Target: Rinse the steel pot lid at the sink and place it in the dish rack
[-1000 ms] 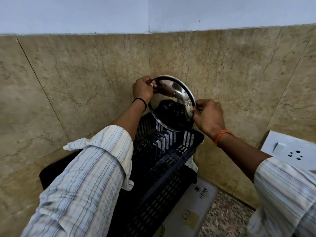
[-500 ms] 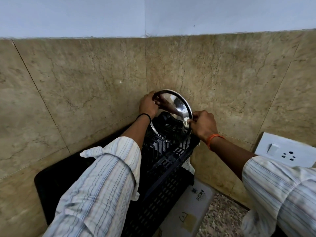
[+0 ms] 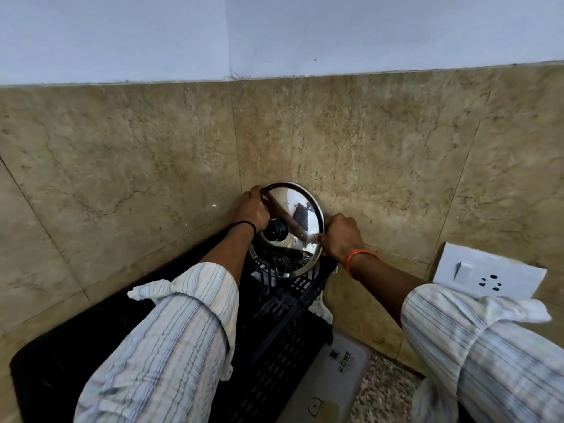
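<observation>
The shiny steel pot lid [image 3: 300, 221] with a black knob stands nearly upright at the far end of the black plastic dish rack [image 3: 283, 319], close to the tiled wall corner. Its lower rim sits down among the rack's slots. My left hand [image 3: 251, 210] grips the lid's upper left rim. My right hand [image 3: 341, 239] pinches the lid's right rim. Both forearms in striped sleeves reach over the rack and hide much of it.
Beige marble-look wall tiles [image 3: 122, 178] meet in a corner right behind the lid. A white switch and socket plate [image 3: 488, 274] is on the right wall. A white mat or board marked HOME [image 3: 335, 377] lies on the speckled counter beside the rack.
Both hands have lowered the lid from above the rack into its far end and turned it, so the knob side now faces me. The view has tilted up.
</observation>
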